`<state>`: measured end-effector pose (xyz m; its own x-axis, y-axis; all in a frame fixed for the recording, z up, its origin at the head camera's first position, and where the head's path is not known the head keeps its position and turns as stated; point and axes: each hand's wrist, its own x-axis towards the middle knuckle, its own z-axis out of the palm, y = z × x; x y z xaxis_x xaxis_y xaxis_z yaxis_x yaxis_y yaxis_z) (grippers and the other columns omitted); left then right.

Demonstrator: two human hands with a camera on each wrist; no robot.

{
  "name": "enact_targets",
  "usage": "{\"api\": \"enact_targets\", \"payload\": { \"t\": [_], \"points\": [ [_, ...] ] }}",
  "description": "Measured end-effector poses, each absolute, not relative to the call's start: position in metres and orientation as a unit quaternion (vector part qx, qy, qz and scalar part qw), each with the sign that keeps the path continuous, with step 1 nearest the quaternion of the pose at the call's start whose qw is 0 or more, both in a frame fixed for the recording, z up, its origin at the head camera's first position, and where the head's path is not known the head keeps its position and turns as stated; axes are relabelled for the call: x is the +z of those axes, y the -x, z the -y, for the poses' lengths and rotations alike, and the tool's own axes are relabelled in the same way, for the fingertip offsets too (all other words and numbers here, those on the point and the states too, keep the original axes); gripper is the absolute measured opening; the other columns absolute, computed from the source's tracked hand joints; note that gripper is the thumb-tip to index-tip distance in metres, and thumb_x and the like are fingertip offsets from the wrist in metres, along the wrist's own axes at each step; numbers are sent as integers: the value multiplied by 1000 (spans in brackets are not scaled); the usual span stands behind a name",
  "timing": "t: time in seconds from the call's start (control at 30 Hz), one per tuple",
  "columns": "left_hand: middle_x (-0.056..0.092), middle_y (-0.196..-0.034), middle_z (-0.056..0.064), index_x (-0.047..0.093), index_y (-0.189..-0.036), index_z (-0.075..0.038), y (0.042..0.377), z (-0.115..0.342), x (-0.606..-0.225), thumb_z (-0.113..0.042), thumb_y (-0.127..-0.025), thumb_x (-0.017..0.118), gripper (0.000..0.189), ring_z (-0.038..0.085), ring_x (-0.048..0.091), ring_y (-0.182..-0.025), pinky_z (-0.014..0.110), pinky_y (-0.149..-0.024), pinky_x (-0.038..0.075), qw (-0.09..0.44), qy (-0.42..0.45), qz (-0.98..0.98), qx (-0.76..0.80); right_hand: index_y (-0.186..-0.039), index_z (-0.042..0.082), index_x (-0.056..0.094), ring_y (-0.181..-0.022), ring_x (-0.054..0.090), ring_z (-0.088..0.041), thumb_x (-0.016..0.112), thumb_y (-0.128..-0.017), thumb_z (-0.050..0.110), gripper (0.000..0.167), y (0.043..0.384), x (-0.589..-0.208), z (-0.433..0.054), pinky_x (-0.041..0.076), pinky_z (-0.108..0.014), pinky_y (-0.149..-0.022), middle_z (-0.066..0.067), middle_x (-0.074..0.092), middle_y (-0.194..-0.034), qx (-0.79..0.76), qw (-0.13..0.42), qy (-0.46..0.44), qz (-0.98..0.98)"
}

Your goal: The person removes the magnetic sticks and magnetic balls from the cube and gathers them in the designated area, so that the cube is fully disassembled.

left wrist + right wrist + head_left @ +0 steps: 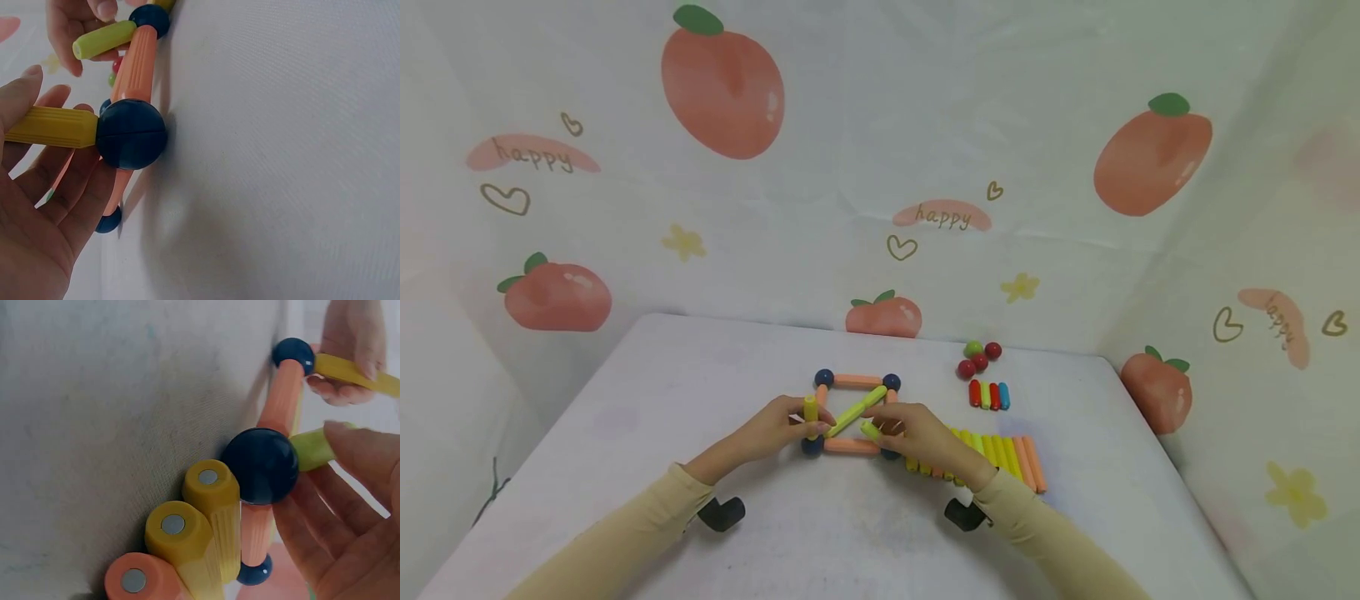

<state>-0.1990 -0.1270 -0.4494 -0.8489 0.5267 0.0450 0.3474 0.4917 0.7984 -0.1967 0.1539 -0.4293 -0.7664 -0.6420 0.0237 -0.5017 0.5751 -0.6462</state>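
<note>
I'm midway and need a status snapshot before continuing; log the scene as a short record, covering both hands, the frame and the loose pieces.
Left hand: holds yellow rod, its end on the near-left ball
Right hand: pinches yellow-green rod, its end on the near-right ball
Frame: orange rods joining dark blue balls, yellow-green diagonal across
Long-rod row: yellow and orange, partly hidden
Short rods: two red, one yellow-green, one blue
Loose balls: three red, one green
</note>
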Motion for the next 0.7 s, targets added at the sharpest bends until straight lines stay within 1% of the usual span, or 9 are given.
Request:
{"api": "enact_targets", "payload": {
  "t": [0.1, 0.2, 0.3, 0.37, 0.47, 0.6, 0.7],
  "points": [
    [74, -97, -2, 73, -110, -13, 199, 128, -450, -35, -95, 65, 27, 7, 62, -88, 26, -81, 50, 106, -253, -855, 441, -130, 13, 63, -93, 62, -10, 70, -91, 13, 40, 196, -432, -149, 56, -27, -85, 1, 70, -110, -299, 79, 340, -888],
    [75, -97, -1, 73, -109, -13, 199, 128, -450, -35, -95, 65, 27, 8, 63, -88, 25, -80, 50, 108, -251, -854, 444, -124, 11, 64, -89, 60, -11, 73, -89, 10, 36, 194, -435, -147, 56, -29, -83, 1, 69, -107, -289, 38, 346, -892],
    [74, -97, -1, 73, -109, -13, 199, 128, -450, -35, -95, 65, 27, 8, 63, -88, 25, -80, 51, 107, -249, -854, 443, -117, 9, 62, -91, 63, -13, 74, -87, 7, 32, 191, -437, -146, 57, -29, -84, -1, 66, -106, -297, 3, 338, -893],
    [74, -97, -2, 73, -109, -14, 200, 128, -451, -35, -95, 65, 27, 7, 62, -88, 25, -81, 51, 106, -246, -856, 443, -115, 10, 59, -93, 65, -14, 74, -87, 7, 31, 189, -438, -145, 58, -28, -84, -1, 64, -105, -311, -9, 322, -894],
    [74, -96, -3, 73, -109, -14, 200, 127, -451, -35, -95, 65, 26, 7, 62, -88, 25, -82, 51, 100, -249, -859, 436, -118, 10, 57, -97, 67, -15, 73, -88, 8, 34, 189, -438, -148, 58, -28, -86, -1, 65, -109, -355, -6, 277, -893],
    [74, -96, -3, 73, -109, -14, 200, 127, -451, -35, -95, 65, 27, 8, 62, -90, 25, -82, 50, 99, -254, -859, 433, -129, 15, 55, -99, 66, -18, 72, -90, 11, 43, 198, -430, -164, 57, -33, -90, -5, 65, -113, -421, 0, 200, -885],
    [74, -97, -3, 73, -109, -14, 200, 127, -451, -36, -95, 65, 27, 9, 62, -90, 25, -81, 50, 104, -248, -860, 434, -132, 15, 55, -97, 67, -23, 70, -91, 12, 43, 211, -420, -189, 58, -34, -86, -11, 65, -112, -448, -4, 171, -877]
  ]
}}
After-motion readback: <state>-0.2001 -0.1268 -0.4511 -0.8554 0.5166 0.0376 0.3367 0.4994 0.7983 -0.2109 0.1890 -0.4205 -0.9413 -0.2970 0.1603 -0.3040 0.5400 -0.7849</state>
